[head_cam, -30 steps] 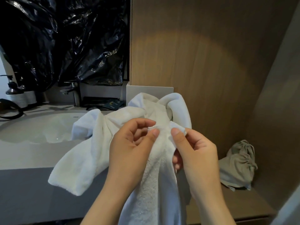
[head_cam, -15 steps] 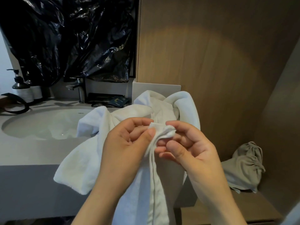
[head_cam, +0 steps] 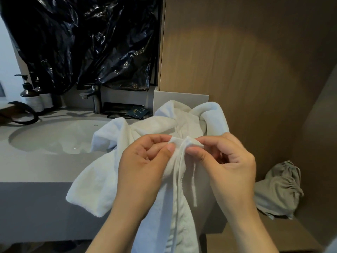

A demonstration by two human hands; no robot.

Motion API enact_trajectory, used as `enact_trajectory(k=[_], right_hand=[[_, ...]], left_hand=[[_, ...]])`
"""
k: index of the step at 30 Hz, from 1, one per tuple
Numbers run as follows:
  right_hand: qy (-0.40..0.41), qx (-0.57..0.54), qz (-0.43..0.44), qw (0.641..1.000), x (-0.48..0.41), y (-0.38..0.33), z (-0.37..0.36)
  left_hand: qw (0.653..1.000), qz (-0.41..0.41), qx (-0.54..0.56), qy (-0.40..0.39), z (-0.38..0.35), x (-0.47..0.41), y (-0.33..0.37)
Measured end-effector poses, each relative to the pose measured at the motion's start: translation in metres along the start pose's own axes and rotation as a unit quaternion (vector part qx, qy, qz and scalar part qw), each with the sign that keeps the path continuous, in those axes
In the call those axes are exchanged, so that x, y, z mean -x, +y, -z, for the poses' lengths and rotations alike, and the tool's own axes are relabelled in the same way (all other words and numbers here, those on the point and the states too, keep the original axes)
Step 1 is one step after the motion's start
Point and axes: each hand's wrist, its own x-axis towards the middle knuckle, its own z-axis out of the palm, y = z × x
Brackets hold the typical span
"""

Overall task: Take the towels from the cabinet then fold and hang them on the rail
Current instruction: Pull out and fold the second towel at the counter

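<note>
Towel: hangs lengthwise downward, bunched up top.
My left hand: pinches its top edge.
My right hand: pinches beside it.

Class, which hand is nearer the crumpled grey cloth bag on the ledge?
Right: right hand sits left of the grey cloth bag; left hand lies farther left.

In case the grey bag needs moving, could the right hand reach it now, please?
Probably, once freed: nothing lies between the right hand and the bag, but its fingers pinch the towel.
</note>
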Motion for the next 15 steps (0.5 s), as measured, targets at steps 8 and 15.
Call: enact_trajectory(k=[8, 15], right_hand=[[-0.051, -0.013, -0.061, 0.997, -0.0015, -0.0045, -0.0033], [-0.055, -0.106, -0.110, 0.987, -0.0032, -0.0056, -0.0008]], left_hand=[[1.000, -0.006, -0.015, -0.014, -0.0043, -0.0010, 0.0029], [0.997, 0.002, 0.037, -0.066, 0.0000, 0.0040, 0.0073]])
